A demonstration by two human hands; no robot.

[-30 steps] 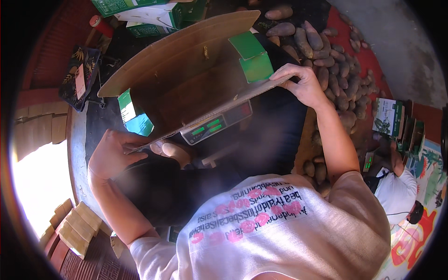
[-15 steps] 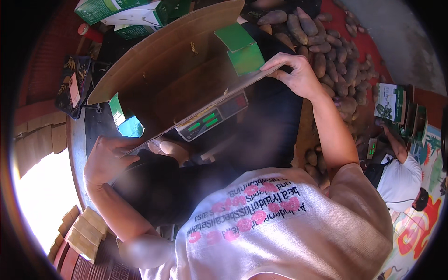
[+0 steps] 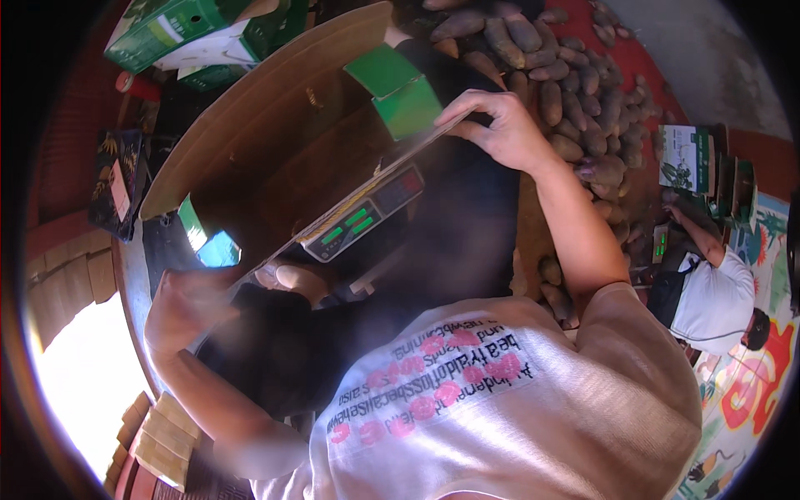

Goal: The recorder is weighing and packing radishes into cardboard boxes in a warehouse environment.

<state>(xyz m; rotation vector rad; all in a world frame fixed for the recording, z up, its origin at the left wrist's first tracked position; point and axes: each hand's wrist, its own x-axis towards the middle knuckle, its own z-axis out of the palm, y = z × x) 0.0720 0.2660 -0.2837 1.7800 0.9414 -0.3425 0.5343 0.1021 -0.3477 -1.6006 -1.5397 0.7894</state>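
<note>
An open cardboard box with a brown inside is tilted in front of me, its green end flaps folded inward. My right hand pinches the right end of its near edge, thumb below and fingers on top. At the left end of that edge, my left hand is closed on the cardboard; its fingers are blurred and partly hidden. Just under the near wall shows a digital scale with lit green digits. Whether the box rests on the scale is hard to see.
Many oblong reddish-brown tubers are heaped at the far right. Green and white cartons stand far left, near a dark patterned bag. Folded cardboard lies at lower left. Another person works on the right beside more cartons.
The whole view has shifted slightly, so box, scale and tubers appear a little further left. Both hands keep their hold on the box edge.
</note>
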